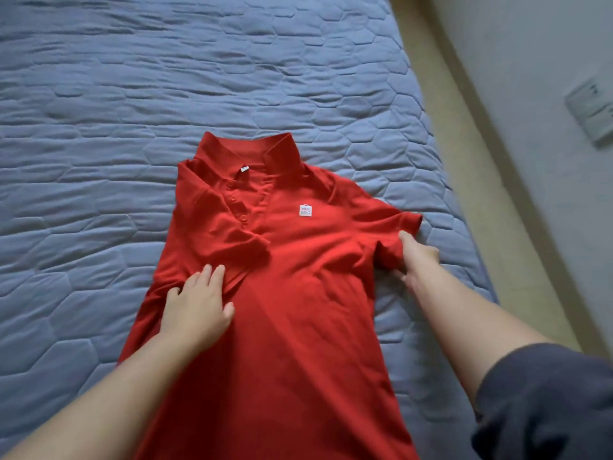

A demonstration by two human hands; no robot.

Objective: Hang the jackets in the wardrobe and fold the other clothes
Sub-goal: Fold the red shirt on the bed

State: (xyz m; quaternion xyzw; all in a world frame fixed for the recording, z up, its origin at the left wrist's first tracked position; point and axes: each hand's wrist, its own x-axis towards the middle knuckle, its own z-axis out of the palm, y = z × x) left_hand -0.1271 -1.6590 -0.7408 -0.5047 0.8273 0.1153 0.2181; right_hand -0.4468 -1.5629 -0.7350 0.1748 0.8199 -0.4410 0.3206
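Observation:
A red polo shirt point(292, 260) lies face up on the blue quilted bed cover point(132, 111), collar pointing away from me, a small white logo on its chest. Its left sleeve is folded in over the front. My left hand point(199, 303) presses flat on that folded side, fingers straight and spread. My right hand point(414, 257) grips the edge of the right sleeve, thumb on top and fingers curled under the cloth.
The bed's beige edge point(464, 144) runs diagonally at the right, with a pale wall and a white socket plate point(593, 107) beyond it. My dark sleeve point(547, 403) fills the lower right corner.

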